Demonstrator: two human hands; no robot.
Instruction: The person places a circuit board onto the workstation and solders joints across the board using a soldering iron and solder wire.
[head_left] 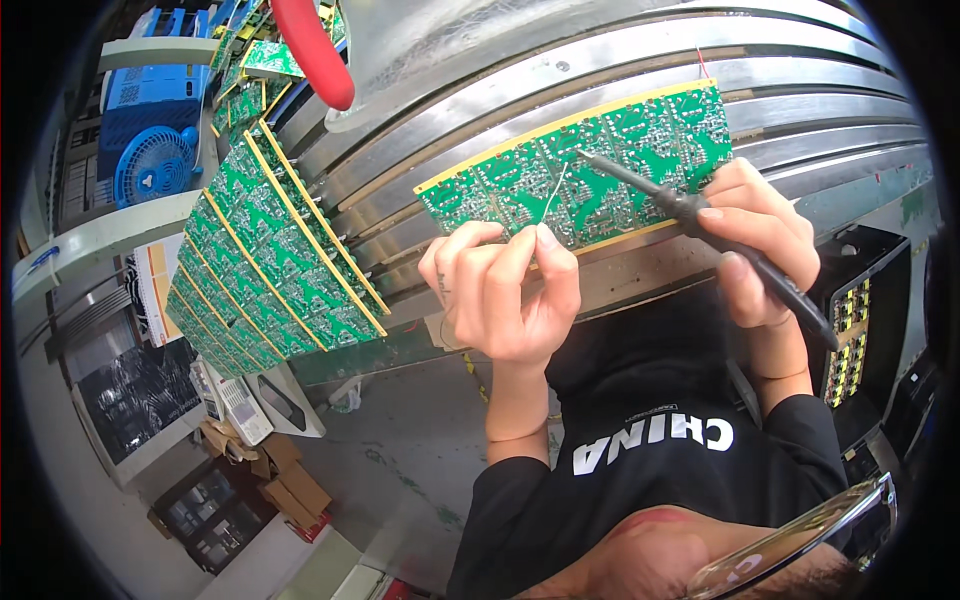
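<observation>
A green circuit board panel (pixel 650 140) with yellow edge strips lies across the metal rails in front of me. My right hand (pixel 760 235) is closed around the grip of a black soldering iron (pixel 640 183), whose tip meets the board's upper middle part. Between the pinched fingers of my left hand (pixel 510 285) is a thin, silvery solder wire (pixel 554 190). It slants up over the panel, its upper end close below the iron's tip. A thin red wire (pixel 703 63) rises from the panel's far right corner.
Several similar panels (pixel 250 270) stand in an overlapping row at left. More boards (pixel 272 60) are piled behind them, near a blue fan (pixel 155 165). A red curved object (pixel 312 50) hangs over the rails (pixel 480 95). A black tray (pixel 880 265) holds yellow components at right.
</observation>
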